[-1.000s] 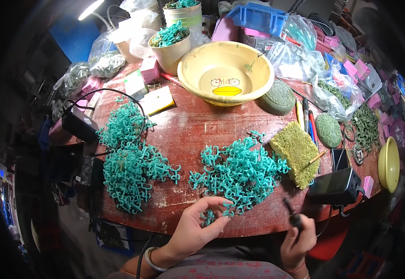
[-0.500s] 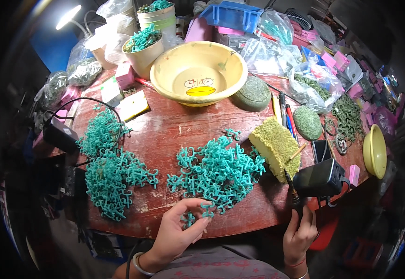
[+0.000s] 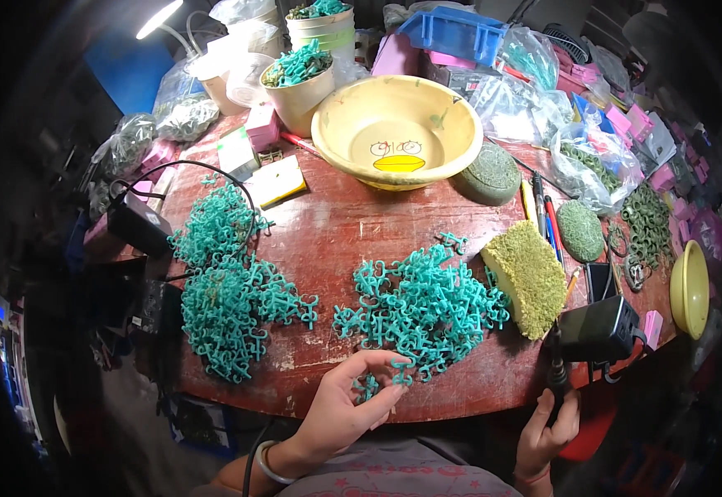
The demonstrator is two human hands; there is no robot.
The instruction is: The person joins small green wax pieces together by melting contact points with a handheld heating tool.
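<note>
My left hand is pinching a small curly teal piece between thumb and forefinger. Another teal piece sits within the curl of the same hand. Just beyond lies a loose heap of similar teal pieces. My right hand, at the table's near right edge, grips a pen-like tool with a black handle, resembling a soldering iron. Its thin tip points away from me, close to the near edge of a rough yellow sponge-like block. The tool's lower end is partly hidden by my fingers.
A second teal heap lies left, with a black cord across it. At the back stands a cream basin. A black box sits right of the tool. Round green stones, pens, plastic bags and a yellow bowl crowd the right.
The view has turned left, so the table and its things appear farther right. Both hands keep their grips. The tool's tip shows slightly farther right against the yellow block.
</note>
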